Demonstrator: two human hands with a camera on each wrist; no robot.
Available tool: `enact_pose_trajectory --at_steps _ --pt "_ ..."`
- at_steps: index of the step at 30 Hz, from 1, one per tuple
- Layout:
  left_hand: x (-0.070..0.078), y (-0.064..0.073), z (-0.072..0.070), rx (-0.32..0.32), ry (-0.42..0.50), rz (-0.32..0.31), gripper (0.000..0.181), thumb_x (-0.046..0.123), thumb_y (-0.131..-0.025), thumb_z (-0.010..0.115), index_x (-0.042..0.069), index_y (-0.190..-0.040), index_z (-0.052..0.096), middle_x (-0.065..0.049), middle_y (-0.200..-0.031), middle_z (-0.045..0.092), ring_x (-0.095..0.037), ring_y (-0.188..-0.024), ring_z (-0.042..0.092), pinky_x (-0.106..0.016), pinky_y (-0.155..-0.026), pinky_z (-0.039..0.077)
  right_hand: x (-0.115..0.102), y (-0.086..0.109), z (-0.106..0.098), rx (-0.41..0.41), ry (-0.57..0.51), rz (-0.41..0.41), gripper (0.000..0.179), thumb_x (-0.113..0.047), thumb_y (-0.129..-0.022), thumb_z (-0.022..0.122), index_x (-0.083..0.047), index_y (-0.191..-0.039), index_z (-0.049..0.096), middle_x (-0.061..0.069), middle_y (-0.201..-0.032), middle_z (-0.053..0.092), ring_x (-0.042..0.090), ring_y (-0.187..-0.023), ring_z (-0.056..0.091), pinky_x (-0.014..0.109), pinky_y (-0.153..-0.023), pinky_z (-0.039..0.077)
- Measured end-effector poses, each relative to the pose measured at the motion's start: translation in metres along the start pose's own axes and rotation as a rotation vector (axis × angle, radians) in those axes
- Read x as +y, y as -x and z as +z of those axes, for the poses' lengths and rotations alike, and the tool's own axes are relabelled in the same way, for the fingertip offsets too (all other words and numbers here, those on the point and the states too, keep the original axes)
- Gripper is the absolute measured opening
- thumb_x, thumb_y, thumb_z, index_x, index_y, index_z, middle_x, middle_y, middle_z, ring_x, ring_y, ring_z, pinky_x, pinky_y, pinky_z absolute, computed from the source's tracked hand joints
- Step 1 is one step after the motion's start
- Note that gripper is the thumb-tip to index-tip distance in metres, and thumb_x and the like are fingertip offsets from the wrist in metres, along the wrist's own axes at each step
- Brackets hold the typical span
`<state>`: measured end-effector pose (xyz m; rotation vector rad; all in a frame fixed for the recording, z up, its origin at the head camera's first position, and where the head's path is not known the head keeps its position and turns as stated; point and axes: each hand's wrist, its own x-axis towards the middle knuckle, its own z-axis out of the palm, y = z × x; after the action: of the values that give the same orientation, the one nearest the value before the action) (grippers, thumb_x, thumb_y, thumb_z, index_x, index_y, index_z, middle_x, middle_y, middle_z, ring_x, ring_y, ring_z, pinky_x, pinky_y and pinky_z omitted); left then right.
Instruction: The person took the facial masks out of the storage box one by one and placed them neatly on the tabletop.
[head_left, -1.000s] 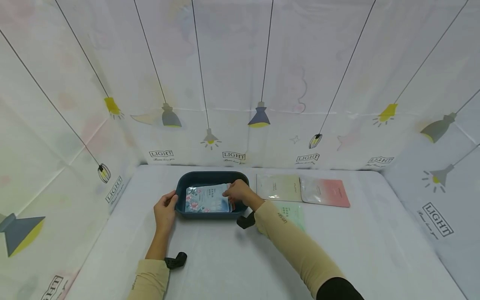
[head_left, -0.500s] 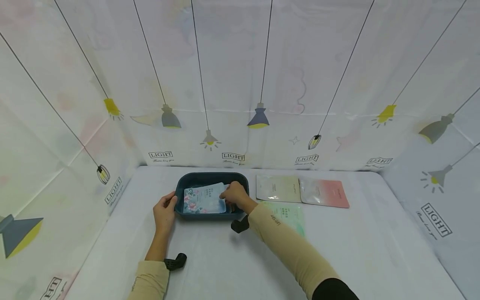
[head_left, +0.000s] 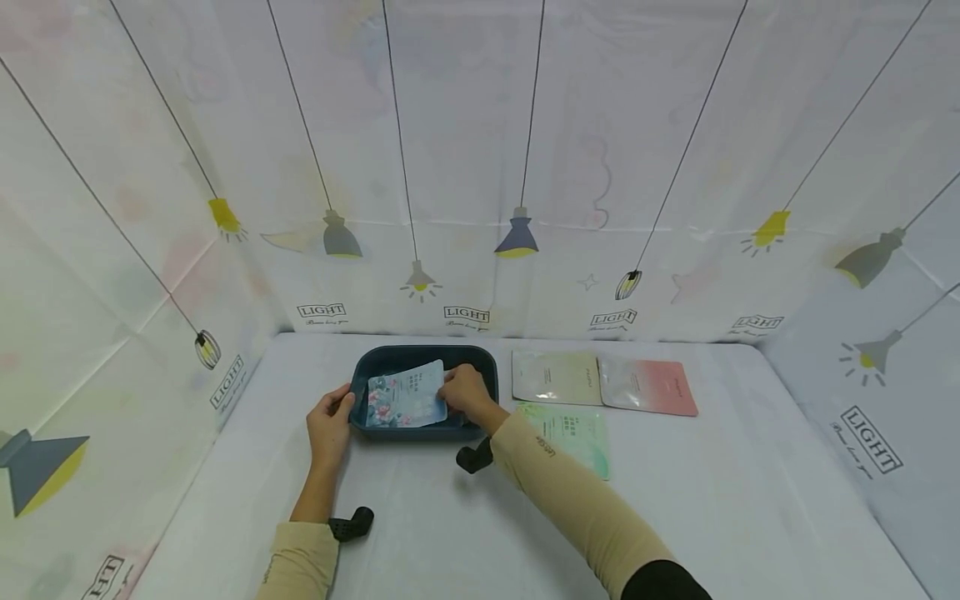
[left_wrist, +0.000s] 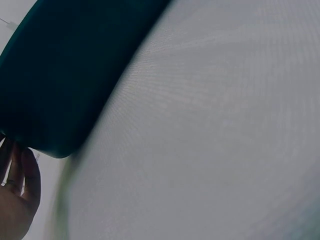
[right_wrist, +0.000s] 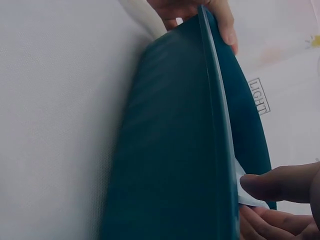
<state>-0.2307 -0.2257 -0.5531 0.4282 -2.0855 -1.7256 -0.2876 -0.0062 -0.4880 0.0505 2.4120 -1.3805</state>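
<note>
A dark teal rectangular tray (head_left: 420, 434) stands at the back of the table, left of the middle. My left hand (head_left: 328, 425) holds its left end, with the thumb over the rim in the right wrist view. Inside lies a blue floral sheet mask packet (head_left: 405, 396), turned at a slant. My right hand (head_left: 465, 390) reaches over the tray's right end and pinches the packet's right edge. In the right wrist view the thumb (right_wrist: 272, 185) presses on top of the packet (right_wrist: 245, 196), fingers beneath. Whatever lies under the packet is hidden.
Right of the tray, a cream packet (head_left: 555, 377) and a pink-red packet (head_left: 652, 386) lie side by side. A green packet (head_left: 573, 433) lies in front of them, partly behind my right sleeve. A lamp-patterned cloth wall (head_left: 465, 167) rises behind the table.
My right hand has shifted slightly left inside the tray. The blue packet has turned, its right end tilting toward the back. My left hand stays on the tray's left end.
</note>
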Motion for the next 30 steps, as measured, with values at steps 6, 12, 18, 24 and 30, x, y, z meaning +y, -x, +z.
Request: enact_pose_trajectory --at_steps 6,12,18,24,30 --pt "0.002 0.0 0.0 -0.008 -0.014 -0.043 0.033 0.028 -0.09 0.054 0.007 -0.115 0.06 -0.01 -0.119 0.06 -0.005 -0.097 0.052 -0.001 -0.074 0.04 0.001 0.001 0.001 0.034 -0.029 -0.021 0.026 -0.002 -0.077 0.065 0.003 -0.102 0.063 0.015 -0.097 0.065 0.016 -0.062 0.064 0.029 -0.056 0.054" --pt "0.001 -0.001 -0.001 -0.012 -0.005 -0.033 0.035 0.027 -0.09 0.055 0.004 -0.115 0.059 -0.014 -0.119 0.06 0.001 -0.091 0.05 0.0 -0.072 0.039 0.0 0.004 0.001 0.045 -0.049 -0.029 0.022 -0.004 -0.077 0.065 0.002 -0.098 0.065 0.013 -0.094 0.067 0.017 -0.06 0.066 0.028 -0.054 0.053" --pt "0.0 0.0 -0.001 -0.014 -0.02 -0.032 0.034 0.028 -0.089 0.055 0.006 -0.114 0.06 -0.012 -0.118 0.061 0.004 -0.09 0.051 -0.001 -0.072 0.039 0.0 0.006 -0.003 0.06 -0.067 -0.05 0.024 -0.003 -0.075 0.066 0.002 -0.099 0.067 0.014 -0.097 0.067 0.017 -0.056 0.065 0.032 -0.057 0.055" --pt "0.001 0.001 0.0 -0.003 -0.032 -0.048 0.032 0.028 -0.09 0.055 0.008 -0.114 0.061 -0.009 -0.117 0.061 -0.001 -0.094 0.052 -0.001 -0.072 0.04 -0.002 0.008 -0.011 0.057 -0.13 -0.048 0.024 0.0 -0.074 0.066 0.004 -0.098 0.066 0.015 -0.102 0.065 0.018 -0.06 0.066 0.034 -0.059 0.055" --pt "0.004 0.0 0.0 0.004 -0.011 -0.045 0.03 0.023 -0.09 0.055 0.007 -0.114 0.06 -0.01 -0.116 0.062 -0.003 -0.093 0.052 -0.003 -0.071 0.04 0.001 0.008 -0.02 0.044 -0.191 -0.062 0.02 -0.001 -0.077 0.064 0.004 -0.096 0.066 0.015 -0.093 0.066 0.015 -0.059 0.063 0.034 -0.059 0.055"
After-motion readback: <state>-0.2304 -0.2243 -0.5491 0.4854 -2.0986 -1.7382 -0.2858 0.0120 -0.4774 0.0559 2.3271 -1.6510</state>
